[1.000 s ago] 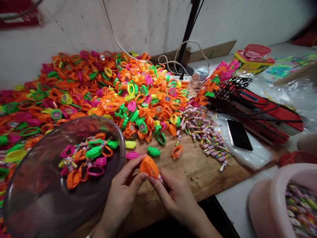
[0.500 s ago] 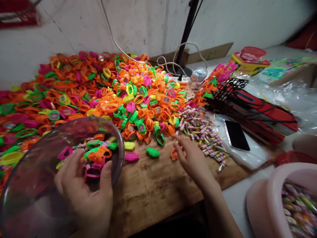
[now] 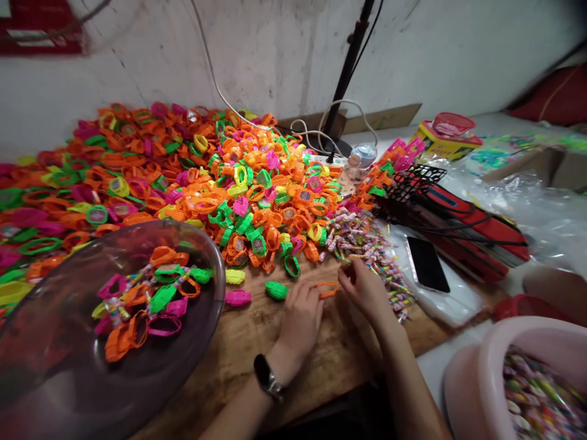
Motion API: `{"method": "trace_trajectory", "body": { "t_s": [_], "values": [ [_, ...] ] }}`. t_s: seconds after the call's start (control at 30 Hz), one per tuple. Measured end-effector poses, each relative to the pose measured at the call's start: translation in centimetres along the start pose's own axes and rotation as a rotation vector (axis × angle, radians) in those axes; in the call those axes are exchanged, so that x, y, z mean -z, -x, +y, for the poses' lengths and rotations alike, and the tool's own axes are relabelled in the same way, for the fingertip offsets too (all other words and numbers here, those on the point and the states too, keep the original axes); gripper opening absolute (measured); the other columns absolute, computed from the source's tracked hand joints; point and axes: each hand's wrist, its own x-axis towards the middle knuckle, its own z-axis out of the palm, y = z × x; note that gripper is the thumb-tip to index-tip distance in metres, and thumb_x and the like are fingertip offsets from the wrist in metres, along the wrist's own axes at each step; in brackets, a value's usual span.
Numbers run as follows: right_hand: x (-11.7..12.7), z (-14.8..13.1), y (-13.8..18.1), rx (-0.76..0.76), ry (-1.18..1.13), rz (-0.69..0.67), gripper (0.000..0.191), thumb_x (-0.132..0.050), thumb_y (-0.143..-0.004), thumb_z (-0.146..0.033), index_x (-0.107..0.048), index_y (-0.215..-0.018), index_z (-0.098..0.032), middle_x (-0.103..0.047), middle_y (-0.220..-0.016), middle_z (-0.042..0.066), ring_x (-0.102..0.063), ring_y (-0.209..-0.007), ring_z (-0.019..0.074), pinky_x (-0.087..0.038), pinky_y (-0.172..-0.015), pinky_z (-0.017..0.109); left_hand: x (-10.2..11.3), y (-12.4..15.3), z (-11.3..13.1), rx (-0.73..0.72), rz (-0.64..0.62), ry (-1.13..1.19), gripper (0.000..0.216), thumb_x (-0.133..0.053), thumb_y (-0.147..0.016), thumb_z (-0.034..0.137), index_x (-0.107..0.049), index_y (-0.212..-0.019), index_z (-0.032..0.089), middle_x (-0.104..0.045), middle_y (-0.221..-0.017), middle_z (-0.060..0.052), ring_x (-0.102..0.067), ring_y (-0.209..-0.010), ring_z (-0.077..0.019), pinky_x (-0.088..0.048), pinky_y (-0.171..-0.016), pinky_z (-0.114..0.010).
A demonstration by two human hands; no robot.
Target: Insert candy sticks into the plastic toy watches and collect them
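Roughly a dozen toy watches [image 3: 151,293] sit in the dark bowl [image 3: 68,379] at far left, with a few candy sticks mixed in. By my read that's the finished batch.

Behind and to the right of it, the pile [image 3: 183,177] of orange, green, pink and yellow watches covers the back of the worktop [image 3: 284,360] up to the wall. Hundreds look untouched, so I'd judge only a small fraction done.

Three loose pieces lie on the wood between bowl and hands: yellow piece [image 3: 235,276], pink piece [image 3: 238,297], green piece [image 3: 277,290].

Left hand [image 3: 300,318] is palm down on the worktop, fingers stretched forward and close together, tips touching the left end of the orange band [image 3: 326,288]. The band lies flat on the wood between both hands, just in front of the pile's near edge.

Right hand [image 3: 367,292] is just right of the band, fingers curled in, tips at the near edge of the candy heap [image 3: 367,235]. I can't tell whether they pinch a stick, the band's end, or nothing.

Further right:
- phone [image 3: 427,264] on a plastic sheet
- black mesh basket [image 3: 413,183] with more watches beside it
- pink tub [image 3: 472,373] at bottom right, holding more candy
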Motion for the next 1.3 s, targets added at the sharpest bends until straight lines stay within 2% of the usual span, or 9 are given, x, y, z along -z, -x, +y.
{"method": "trace_trajectory", "body": {
  "t_s": [0.13, 0.23, 0.33, 0.43, 0.57, 0.77, 0.93, 1.07, 1.3],
  "values": [
    [1.9, -2.4, 2.6, -0.091, -0.323, 0.016, 0.029, -0.052, -0.089, -0.048, -0.053, -0.088, -0.019, -0.069, -0.08, 0.007, -0.064, -0.062, 0.017, -0.049, -0.054, 0.028, 4.3, 1.1, -0.3, -0.077, 0.123, 0.158, 0.012, -0.054, -0.091, 0.014, -0.062, -0.097, 0.019, -0.068, -0.11, -0.008, -0.065, -0.105, -0.0181, -0.055, -0.091, -0.034],
    [2.8, -5.7, 4.1, -0.176, -0.733, -0.094, 0.029, -0.071, -0.078, -0.046, -0.058, -0.082, -0.02, -0.072, -0.081, 0.007, -0.069, -0.07, 0.0189, -0.054, -0.059, 0.029, 6.9, 2.2, -0.8, -0.246, 0.242, 0.159, 0.023, -0.053, -0.088, 0.007, -0.064, -0.102, 0.021, -0.067, -0.115, -0.009, -0.063, -0.112, -0.0214, -0.054, -0.096, -0.038],
    [3.3, -8.7, 4.9, -0.186, -0.882, -0.175, 0.027, -0.076, -0.074, -0.041, -0.063, -0.086, -0.02, -0.073, -0.083, 0.005, -0.071, -0.079, 0.0199, -0.057, -0.067, 0.029, 8.4, 3.3, -1.3, -0.345, 0.311, 0.066, 0.034, -0.056, -0.086, 0.003, -0.063, -0.112, 0.023, -0.065, -0.12, -0.008, -0.06, -0.119, -0.0251, -0.054, -0.097, -0.041],
    [3.6, -10.7, 5.3, -0.129, -0.839, -0.186, 0.025, -0.07, -0.08, -0.041, -0.068, -0.095, -0.022, -0.074, -0.09, 0.005, -0.07, -0.084, 0.0191, -0.057, -0.073, 0.03, 9.9, 4.0, -1.4, -0.396, 0.36, -0.063, 0.04, -0.062, -0.082, 0.004, -0.062, -0.117, 0.024, -0.066, -0.115, -0.007, -0.059, -0.119, -0.0267, -0.056, -0.094, -0.041],
    [3.8, -12.1, 5.7, -0.064, -0.699, -0.135, 0.016, -0.064, -0.085, -0.035, -0.071, -0.091, -0.022, -0.073, -0.087, 0.003, -0.069, -0.081, 0.0173, -0.056, -0.071, 0.027, 11.5, 4.3, -0.9, -0.471, 0.363, -0.183, 0.047, -0.069, -0.075, -0.002, -0.064, -0.116, 0.021, -0.07, -0.096, -0.004, -0.066, -0.106, -0.0222, -0.06, -0.086, -0.031],
    [3.7, -13.6, 6.7, 0.043, -0.578, -0.055, 0.013, -0.061, -0.087, -0.025, -0.068, -0.098, -0.023, -0.072, -0.09, 0.002, -0.066, -0.079, 0.0147, -0.053, -0.066, 0.023, 12.2, 4.9, -0.6, -0.455, 0.17, -0.028, 0.045, -0.064, -0.082, 0.006, -0.059, -0.124, 0.022, -0.072, -0.105, -0.007, -0.068, -0.105, -0.0238, -0.06, -0.085, -0.03],
    [3.6, -13.8, 7.0, 0.105, -0.609, -0.091, 0.013, -0.058, -0.089, -0.021, -0.062, -0.101, -0.025, -0.066, -0.089, 0.0, -0.063, -0.082, 0.013, -0.052, -0.072, 0.023, 12.7, 4.9, -0.9, -0.47, 0.101, 0.033, 0.038, -0.055, -0.087, 0.005, -0.06, -0.122, 0.019, -0.072, -0.109, -0.008, -0.064, -0.113, -0.0228, -0.056, -0.095, -0.032],
    [3.6, -13.4, 6.7, 0.13, -0.69, -0.125, 0.008, -0.059, -0.089, -0.021, -0.061, -0.096, -0.025, -0.064, -0.09, 0.0, -0.062, -0.086, 0.0133, -0.051, -0.077, 0.024, 13.4, 4.4, -0.7, -0.519, -0.025, -0.032, 0.031, -0.052, -0.089, 0.006, -0.061, -0.117, 0.014, -0.07, -0.112, -0.011, -0.065, -0.111, -0.0223, -0.055, -0.095, -0.03],
    [3.9, -13.5, 6.6, 0.144, -0.6, -0.229, 0.003, -0.061, -0.088, -0.022, -0.062, -0.085, -0.021, -0.066, -0.089, 0.002, -0.062, -0.087, 0.0152, -0.049, -0.078, 0.028, 14.1, 3.6, 0.5, -0.75, 0.062, -0.33, 0.025, -0.04, -0.092, 0.004, -0.065, -0.095, 0.004, -0.07, -0.097, -0.011, -0.068, -0.096, -0.023, -0.06, -0.086, -0.033]
  ]
}}
